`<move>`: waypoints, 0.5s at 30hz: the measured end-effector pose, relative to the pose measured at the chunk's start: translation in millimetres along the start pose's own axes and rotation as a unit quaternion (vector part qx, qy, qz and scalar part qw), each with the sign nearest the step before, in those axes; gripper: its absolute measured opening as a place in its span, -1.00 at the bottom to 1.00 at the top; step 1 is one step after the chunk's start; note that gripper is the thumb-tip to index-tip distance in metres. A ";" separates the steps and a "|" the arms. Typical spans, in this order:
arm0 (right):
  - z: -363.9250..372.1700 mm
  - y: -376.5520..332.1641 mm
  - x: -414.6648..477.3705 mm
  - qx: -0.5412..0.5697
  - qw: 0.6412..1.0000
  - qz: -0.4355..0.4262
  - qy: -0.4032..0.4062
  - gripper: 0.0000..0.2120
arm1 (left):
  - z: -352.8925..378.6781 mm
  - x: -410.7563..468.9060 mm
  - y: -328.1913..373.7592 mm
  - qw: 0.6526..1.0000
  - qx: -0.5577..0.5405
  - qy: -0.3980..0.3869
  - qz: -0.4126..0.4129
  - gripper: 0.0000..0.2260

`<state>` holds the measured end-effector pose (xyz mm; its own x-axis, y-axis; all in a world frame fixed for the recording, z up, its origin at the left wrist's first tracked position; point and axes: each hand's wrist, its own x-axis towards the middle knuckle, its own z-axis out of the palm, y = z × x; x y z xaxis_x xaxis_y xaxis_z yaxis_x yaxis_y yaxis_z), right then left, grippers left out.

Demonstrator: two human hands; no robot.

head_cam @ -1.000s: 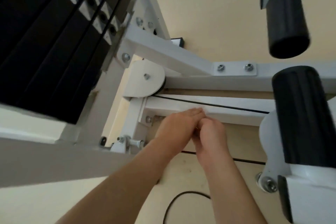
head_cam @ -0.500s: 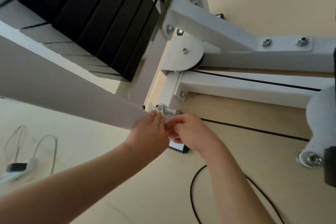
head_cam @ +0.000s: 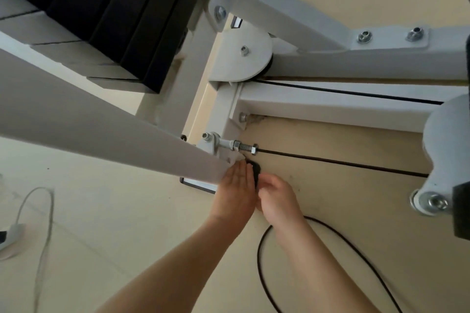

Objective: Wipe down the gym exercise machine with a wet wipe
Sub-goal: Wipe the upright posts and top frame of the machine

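Two bare forearms reach up from the near edge and the hands meet at the low end of the gym machine's sloping white beam [head_cam: 106,127]. The left hand [head_cam: 235,192] lies flat with its fingers straight and close together, pressed against the beam's end face. The right hand [head_cam: 278,199] is just to its right, touching it, with its fingers curled inward. I cannot tell what they close on. A small black piece [head_cam: 255,171] shows in the gap between the two hands. The wet wipe cannot be made out there.

A black cord [head_cam: 260,249] loops on the beige floor [head_cam: 152,223] beneath the right forearm. A thin white cord [head_cam: 49,211] lies well off to the left.

Just beyond the fingertips a threaded bolt with nuts [head_cam: 237,146] sticks out of the white frame, and a black machine cable [head_cam: 330,160] runs from it to the right. Farther on is the white base rail [head_cam: 330,109], with a second black cable lying along its top. At its left end is a rounded white pulley cover [head_cam: 241,58]. The black weight stack [head_cam: 114,12] fills the far left, and a white plate with two bolts [head_cam: 389,35] sits at the far right
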<state>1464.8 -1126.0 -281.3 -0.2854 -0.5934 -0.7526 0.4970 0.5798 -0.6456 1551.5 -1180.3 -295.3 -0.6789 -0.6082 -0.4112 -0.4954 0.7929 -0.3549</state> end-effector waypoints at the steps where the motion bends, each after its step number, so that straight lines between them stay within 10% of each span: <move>1: 1.1 -0.5 -2.1 0.011 1.000 0.009 0.009 -0.58 | 7.7 -8.9 3.2 0.998 -0.057 0.033 -0.006 -0.51; 10: 15.9 5.8 -18.3 -0.010 1.000 -0.012 0.010 -0.59 | 49.1 -56.5 -27.6 0.924 -0.317 0.140 -0.162 -0.53; 15: 23.7 11.9 -21.0 -0.016 0.999 -0.023 0.023 -0.60 | 45.9 -50.9 -43.1 0.789 -0.440 0.110 -0.415 -0.75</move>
<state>1496.1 -1119.9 -270.1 -0.3442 -0.5941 -0.7271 0.4570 0.5704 -0.6825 1632.3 -1185.2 -297.6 0.0481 -0.9870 -0.1533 -0.9374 -0.0975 0.3343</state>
